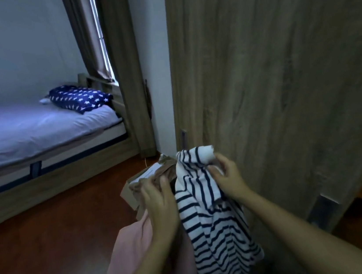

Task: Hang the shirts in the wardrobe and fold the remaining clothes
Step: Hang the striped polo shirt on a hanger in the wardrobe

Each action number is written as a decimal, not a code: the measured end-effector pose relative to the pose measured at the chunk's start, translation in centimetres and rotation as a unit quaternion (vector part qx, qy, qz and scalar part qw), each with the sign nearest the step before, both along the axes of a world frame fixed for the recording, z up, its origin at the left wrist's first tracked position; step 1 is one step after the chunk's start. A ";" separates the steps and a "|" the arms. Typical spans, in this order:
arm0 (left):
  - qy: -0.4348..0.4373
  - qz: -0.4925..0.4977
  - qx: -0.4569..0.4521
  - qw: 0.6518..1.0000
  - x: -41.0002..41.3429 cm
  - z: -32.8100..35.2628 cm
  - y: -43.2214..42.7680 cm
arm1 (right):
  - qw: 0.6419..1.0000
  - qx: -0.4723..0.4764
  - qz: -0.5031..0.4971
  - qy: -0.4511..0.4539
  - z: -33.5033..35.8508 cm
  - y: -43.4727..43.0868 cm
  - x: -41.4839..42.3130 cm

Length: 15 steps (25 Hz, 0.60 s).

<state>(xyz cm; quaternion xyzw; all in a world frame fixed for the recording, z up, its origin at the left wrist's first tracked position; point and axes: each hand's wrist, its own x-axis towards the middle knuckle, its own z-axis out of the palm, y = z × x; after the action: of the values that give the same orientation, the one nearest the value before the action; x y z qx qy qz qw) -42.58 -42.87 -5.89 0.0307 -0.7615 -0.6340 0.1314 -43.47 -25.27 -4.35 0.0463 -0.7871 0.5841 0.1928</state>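
Hanging nearest, left of the wardrobe door point(271, 79) and low in front of the person, is a pink garment point(132, 246). It droops under the left forearm, and how it is held is hidden.

Just beside it, closer to the door, the striped shirt point(213, 229) hangs in the air. Its long axis runs roughly upright, with the bunched top end up and away from the person and the loose end falling down towards them. The right hand point(226, 174) has its thumb and fingers curled into a pinch on that bunched top. This is probably to let the weight pull the cloth straight, so the collar or shoulders can be found for a hanger.

The left hand point(158, 197), on the far side of the shirt from the door, has its fingers closed on a tan cloth point(157, 174). It seems to be keeping that cloth apart from the shirt.

Below and beyond the left hand, a cardboard box point(128, 192) sits on the wooden floor point(40, 247) near the door's foot.

The door itself stands right beside the right hand, showing only its wood-grain face, and no rail or hanger is visible.

Well to the door's left is a bed point(25, 129), with a star-print pillow point(80, 99) at its far end. A curtain point(124, 63) hangs between the bed and the door.
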 end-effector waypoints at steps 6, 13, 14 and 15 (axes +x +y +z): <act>-0.253 -0.188 0.017 0.949 -2.2 7.5 3.3 | 0.989 0.116 -0.015 0.094 -2.2 -2.7 4.4; -0.187 -0.132 0.040 0.973 -3.5 3.3 -4.0 | 0.989 0.036 -0.019 -0.141 -5.9 -1.6 7.7; -0.183 -0.100 0.014 0.978 -3.6 2.2 -5.9 | 0.984 0.062 -0.041 -0.164 -6.0 -1.1 7.8; -0.176 -0.058 -0.029 0.982 -3.6 1.2 -7.8 | 0.976 0.103 -0.055 -0.182 -6.0 -0.6 7.9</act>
<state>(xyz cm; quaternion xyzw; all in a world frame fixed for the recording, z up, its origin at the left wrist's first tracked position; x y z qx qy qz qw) -46.14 -50.62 -4.73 0.0933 -0.7914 -0.6027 -0.0410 -35.54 -25.86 -10.39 -0.0844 -0.8661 0.4874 0.0720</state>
